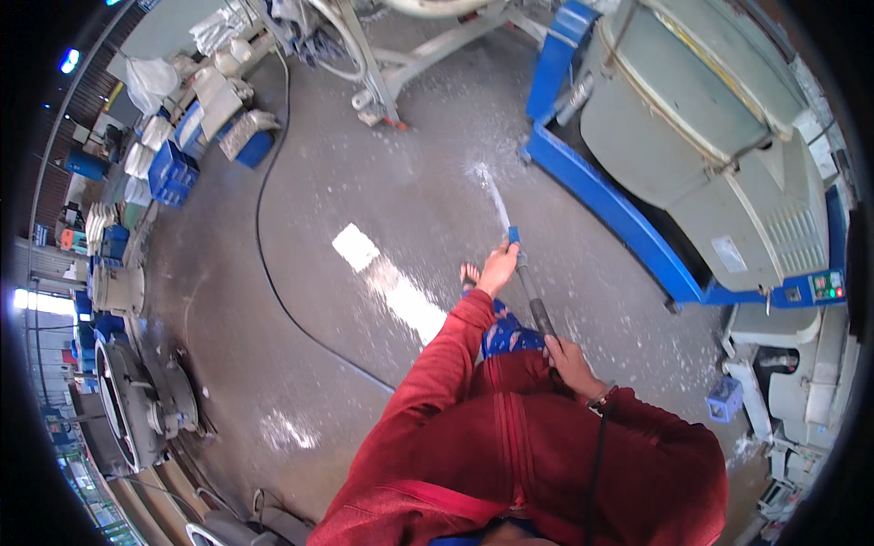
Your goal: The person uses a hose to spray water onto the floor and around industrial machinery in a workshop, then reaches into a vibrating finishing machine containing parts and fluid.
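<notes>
Blue-tipped spray lance (529,286) pointed at the far middle of the wet floor (428,209), its water jet (495,197) landing there. Both hands were closed on it: left hand (498,269) just behind the nozzle (513,234), right hand (572,364) on the dark rear grip (541,317). My judgement: steady, overlapping sweeps suited best, with spray kept off the control panel (828,287) at right and steps clear of the black hose (261,227) at left.

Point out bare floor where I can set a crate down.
One bare patch of floor lies between the black hose and the round machine at left; another, flecked white, between the wand and the blue-framed machine. The upper left is crowded with blue crates and white bags.
</notes>
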Tool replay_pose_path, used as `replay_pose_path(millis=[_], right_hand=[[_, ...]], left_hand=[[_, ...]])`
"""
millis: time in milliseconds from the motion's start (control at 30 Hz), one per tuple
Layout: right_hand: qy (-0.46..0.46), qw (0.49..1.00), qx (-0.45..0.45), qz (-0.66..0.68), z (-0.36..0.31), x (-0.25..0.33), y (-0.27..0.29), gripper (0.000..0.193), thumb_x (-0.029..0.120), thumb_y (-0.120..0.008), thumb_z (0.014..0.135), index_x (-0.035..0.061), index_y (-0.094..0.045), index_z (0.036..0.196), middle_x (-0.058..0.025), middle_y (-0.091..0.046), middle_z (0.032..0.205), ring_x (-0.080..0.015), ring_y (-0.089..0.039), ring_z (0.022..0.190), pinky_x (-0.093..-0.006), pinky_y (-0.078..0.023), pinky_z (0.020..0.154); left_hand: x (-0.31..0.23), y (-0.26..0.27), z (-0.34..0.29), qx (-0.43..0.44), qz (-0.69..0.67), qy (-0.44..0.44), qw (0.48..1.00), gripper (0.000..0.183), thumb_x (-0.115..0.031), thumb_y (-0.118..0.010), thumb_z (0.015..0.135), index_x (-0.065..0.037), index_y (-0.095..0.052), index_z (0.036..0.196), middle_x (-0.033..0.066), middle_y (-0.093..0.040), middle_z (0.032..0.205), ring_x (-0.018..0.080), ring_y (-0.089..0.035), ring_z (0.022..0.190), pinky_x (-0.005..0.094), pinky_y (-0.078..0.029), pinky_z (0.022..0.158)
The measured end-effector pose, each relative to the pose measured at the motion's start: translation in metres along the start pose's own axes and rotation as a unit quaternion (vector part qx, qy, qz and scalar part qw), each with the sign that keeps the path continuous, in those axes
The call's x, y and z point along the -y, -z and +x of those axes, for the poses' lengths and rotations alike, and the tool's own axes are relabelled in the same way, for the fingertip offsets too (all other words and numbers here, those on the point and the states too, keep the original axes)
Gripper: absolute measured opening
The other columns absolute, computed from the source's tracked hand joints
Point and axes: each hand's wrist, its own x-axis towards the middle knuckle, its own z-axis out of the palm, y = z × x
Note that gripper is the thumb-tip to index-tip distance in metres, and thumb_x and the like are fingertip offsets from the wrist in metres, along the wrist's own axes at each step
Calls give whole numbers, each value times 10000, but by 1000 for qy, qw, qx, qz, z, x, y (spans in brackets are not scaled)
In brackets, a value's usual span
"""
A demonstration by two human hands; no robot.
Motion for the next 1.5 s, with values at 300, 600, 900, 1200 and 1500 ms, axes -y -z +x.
replay_pose_path(millis=[300,600,900,1200,1500], right_hand=[[72,997,11,-23,158,121,23,305,276,-546,817,-26,-526,863,-169,-550,689,-244,-551,642,-361,-426,609],[-23,997,-32,68,249,181,8,294,251,-599,787,-24,-525,861,-113,-547,693,-156,-511,649,-317,-428,617],[-103,985,-83,110,359,247,-63,249,159,-668,704,-5,-527,827,-41,-506,654,-132,-460,614,-301,-428,588],[-155,976,-135,77,427,332,-123,287,162,-620,760,-43,-492,915,-135,-571,675,-167,-523,614,-323,-429,577],[-160,965,-205,34,457,381,-169,319,177,-628,763,-39,-473,940,-212,-573,689,-336,-592,654,-387,-437,591]], left_hand=[[-117,112,160,82,88,-22,992,460,-387,-339,842,-32,-548,1047,260,-570,943,410,-512,960,443,-376,821],[-143,111,260,112,117,-28,986,429,-340,-307,859,-4,-554,958,244,-569,946,422,-511,935,470,-390,793],[-118,176,363,189,345,-87,915,470,-366,-284,877,-24,-599,947,217,-565,1025,404,-520,976,470,-378,890],[-162,278,408,178,217,-87,956,440,-413,-413,825,-26,-624,825,193,-601,679,391,-584,716,453,-442,667],[-197,340,409,117,99,-166,974,462,-447,-450,827,-10,-602,837,178,-581,684,331,-585,691,419,-424,605]])
